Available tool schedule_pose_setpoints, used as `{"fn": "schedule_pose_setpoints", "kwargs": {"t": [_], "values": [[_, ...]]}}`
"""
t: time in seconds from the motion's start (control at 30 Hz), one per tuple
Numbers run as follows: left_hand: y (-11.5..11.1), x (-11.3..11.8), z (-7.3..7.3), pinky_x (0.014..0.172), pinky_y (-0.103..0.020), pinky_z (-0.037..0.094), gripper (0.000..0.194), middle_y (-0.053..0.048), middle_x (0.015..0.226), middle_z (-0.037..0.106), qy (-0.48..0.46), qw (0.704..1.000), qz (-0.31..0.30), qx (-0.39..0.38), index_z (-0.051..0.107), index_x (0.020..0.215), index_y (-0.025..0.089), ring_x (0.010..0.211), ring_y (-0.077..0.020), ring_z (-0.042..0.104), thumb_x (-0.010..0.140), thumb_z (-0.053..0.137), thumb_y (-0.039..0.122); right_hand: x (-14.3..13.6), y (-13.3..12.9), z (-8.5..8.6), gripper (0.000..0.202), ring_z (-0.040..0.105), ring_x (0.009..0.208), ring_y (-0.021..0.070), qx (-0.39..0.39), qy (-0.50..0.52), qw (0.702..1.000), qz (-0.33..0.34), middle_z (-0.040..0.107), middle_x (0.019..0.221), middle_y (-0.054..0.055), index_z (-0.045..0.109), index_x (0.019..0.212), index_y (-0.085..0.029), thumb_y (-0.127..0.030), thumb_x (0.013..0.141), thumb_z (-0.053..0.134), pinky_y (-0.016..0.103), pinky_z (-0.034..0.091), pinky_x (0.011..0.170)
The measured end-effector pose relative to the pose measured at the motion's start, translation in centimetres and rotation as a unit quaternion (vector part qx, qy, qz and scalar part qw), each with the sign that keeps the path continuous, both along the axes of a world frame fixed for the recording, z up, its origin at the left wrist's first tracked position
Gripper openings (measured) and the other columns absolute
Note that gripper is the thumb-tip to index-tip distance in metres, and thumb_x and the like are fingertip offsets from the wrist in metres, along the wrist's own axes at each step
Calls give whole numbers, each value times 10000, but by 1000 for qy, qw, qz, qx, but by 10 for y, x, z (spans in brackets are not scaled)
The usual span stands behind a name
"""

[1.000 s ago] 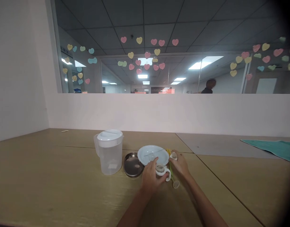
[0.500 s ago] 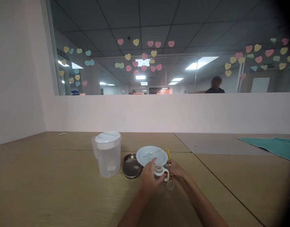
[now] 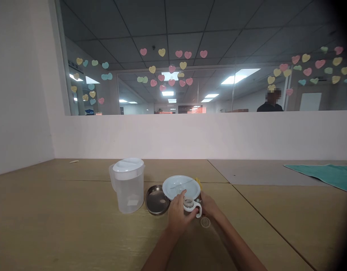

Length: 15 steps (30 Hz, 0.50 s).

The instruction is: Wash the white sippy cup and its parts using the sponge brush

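My left hand (image 3: 177,216) is closed round a small white cup-like holder (image 3: 198,210) with a hooked handle. A clear round piece (image 3: 188,203) sits in its top. Just right of it is my right hand (image 3: 209,205), fingers curled and partly hidden; a small greyish thing (image 3: 198,201) shows at the fingertips, too small to name. Below the right hand, a clear round disc (image 3: 205,222) lies flat on the table. Beyond both hands stands a white bowl (image 3: 167,188) with a thin stick-like thing across it. Something yellow (image 3: 198,183) shows at the bowl's right side.
A round metal dish (image 3: 157,200) sits left of the bowl. Further left stands a translucent pitcher (image 3: 130,192) with a white lid. A teal cloth (image 3: 328,175) lies at the far right of the table (image 3: 77,233). Behind the glass is a person (image 3: 271,106).
My right hand has shifted slightly at the cup's side. The clear disc lies a little further right. The person behind the glass has moved right. My left hand keeps its hold.
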<state>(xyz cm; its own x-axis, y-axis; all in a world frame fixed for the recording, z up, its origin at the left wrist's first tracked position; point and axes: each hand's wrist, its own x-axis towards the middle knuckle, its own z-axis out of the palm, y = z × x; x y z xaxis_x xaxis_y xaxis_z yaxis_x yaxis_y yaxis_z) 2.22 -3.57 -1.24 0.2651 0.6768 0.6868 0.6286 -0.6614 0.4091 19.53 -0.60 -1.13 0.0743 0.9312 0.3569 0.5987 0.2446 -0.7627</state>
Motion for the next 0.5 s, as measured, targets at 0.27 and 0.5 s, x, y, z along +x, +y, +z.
{"fn": "schedule_pose_setpoints", "kwargs": {"t": [0.27,0.5], "values": [[2,1,-3,924,-428,441,661,-131,1167,584,-3,1000,4,8,408,1308,151,1076,-268,544,767,561,500,38,3,24,307,424,447,106,-45,78,993,-77,443,434,-107,374,610,-232,-90,415,564,217,272,464],[1,2,-2,913,-431,453,653,-141,1147,599,9,1000,17,13,443,1282,141,1058,-275,559,760,564,514,21,-2,49,327,451,452,100,42,266,962,-44,450,511,-104,351,707,-240,-210,483,587,207,332,434]]}}
